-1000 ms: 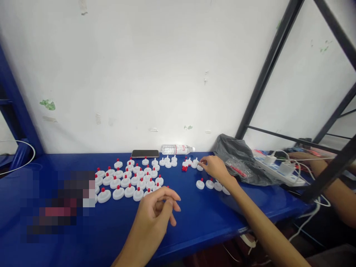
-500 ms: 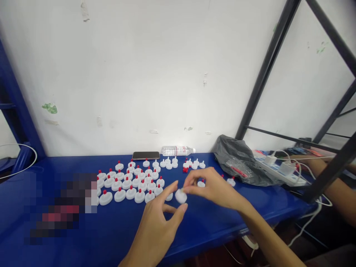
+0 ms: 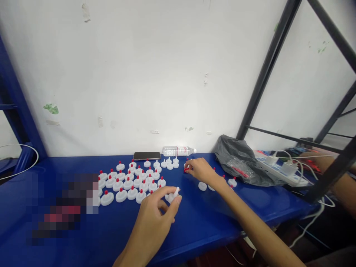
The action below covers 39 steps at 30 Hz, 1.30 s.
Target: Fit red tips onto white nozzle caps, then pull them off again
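Between thumb and fingertips, my left hand (image 3: 154,217) holds a white nozzle cap (image 3: 176,192), its bare spout pointing up. My right hand (image 3: 204,172) reaches farther back, fingers pinched at a small pile of red tip caps (image 3: 185,170); its fingers partly cover the pile. Left of my left hand stand many white nozzle caps with red tips (image 3: 107,199) in loose rows. Behind them is a cluster of white nozzle caps with bare spouts (image 3: 170,165). More red-tipped caps (image 3: 233,181) stand to the right, partly behind my right forearm.
A phone (image 3: 147,155) and a clear plastic bottle (image 3: 178,151) lie along the wall. To the right are a black plastic bag (image 3: 230,155), a power strip (image 3: 292,178) with cables, and a black metal post (image 3: 267,70). Another person's arm (image 3: 338,178) shows at far right.
My right hand has left the nozzle cap and moved back to the red tip caps. My left hand has closed on the nozzle cap, with its bare spout now in sight.
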Available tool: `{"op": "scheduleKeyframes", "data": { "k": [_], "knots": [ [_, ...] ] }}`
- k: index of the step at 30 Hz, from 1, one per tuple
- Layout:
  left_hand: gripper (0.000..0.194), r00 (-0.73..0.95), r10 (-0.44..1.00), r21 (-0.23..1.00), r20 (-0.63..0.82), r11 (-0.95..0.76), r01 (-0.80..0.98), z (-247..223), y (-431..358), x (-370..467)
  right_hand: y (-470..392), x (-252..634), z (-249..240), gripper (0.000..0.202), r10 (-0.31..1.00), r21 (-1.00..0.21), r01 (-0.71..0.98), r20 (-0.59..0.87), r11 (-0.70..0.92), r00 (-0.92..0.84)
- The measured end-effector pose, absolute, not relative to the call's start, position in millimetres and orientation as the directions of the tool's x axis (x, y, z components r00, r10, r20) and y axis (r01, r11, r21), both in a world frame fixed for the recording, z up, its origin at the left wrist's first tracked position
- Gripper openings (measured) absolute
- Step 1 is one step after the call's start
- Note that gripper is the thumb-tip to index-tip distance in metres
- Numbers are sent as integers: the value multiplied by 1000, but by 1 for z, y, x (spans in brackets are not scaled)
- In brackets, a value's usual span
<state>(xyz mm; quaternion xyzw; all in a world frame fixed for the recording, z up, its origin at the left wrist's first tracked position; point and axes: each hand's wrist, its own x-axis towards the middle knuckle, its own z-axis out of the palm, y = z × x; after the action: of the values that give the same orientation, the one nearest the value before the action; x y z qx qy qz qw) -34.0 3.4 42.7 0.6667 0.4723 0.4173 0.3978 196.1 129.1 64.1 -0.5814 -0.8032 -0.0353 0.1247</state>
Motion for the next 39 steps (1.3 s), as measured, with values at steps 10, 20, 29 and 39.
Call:
{"op": "scheduleKeyframes", "data": {
  "k": [10, 20, 29, 39],
  "knots": [
    [45, 210, 956, 929, 202, -255, 267, 46, 4, -35, 136, 195, 56, 5, 924, -139, 930, 234, 340, -303],
    [26, 191, 936, 907, 297, -339, 251, 38, 9, -33, 40, 189, 72, 16, 903, -769, 485, 289, 417, -318],
    [23, 251, 925, 886, 286, -355, 299, 35, 10, -29, 0, 184, 54, 19, 917, -786, 475, 313, 396, -247],
    [22, 349, 857, 821, 380, -486, 299, 31, 9, -27, -5, 183, 56, 14, 920, -808, 449, 282, 381, -272]
  ]
}}
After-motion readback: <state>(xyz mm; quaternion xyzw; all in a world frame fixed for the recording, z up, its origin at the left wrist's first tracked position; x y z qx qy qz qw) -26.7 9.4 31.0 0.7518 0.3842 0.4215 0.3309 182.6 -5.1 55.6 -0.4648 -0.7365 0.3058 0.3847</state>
